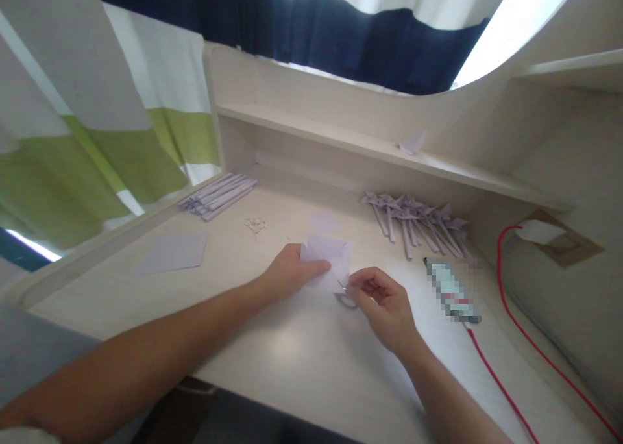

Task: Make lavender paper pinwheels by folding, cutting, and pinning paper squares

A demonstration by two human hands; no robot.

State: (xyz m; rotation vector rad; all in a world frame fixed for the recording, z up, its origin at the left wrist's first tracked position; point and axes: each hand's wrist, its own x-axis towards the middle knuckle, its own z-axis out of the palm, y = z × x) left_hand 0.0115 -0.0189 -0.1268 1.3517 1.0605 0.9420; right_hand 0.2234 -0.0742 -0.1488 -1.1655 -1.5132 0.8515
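My left hand (287, 272) grips a small square of white paper (321, 249) by its left side, thumb lying on top. Crease lines run across the paper. At its lower right corner, the closed fingertips of my right hand (387, 308) hold what looks like a small pair of scissors (346, 300). A grey curved loop shows below the fingers, and a thin dark tip meets the paper's corner. The rest of the tool is hidden by the fingers or too blurred to make out.
Rolled paper sticks (219, 196) lie at the back left, above a flat paper stack (172, 252). Small pale bits (255, 224) lie nearby. Several paper pinwheels (413, 213) lie at the back right. A phone (450, 291) with a red cable (501, 382) is to my right. A shelf (311, 129) spans the back.
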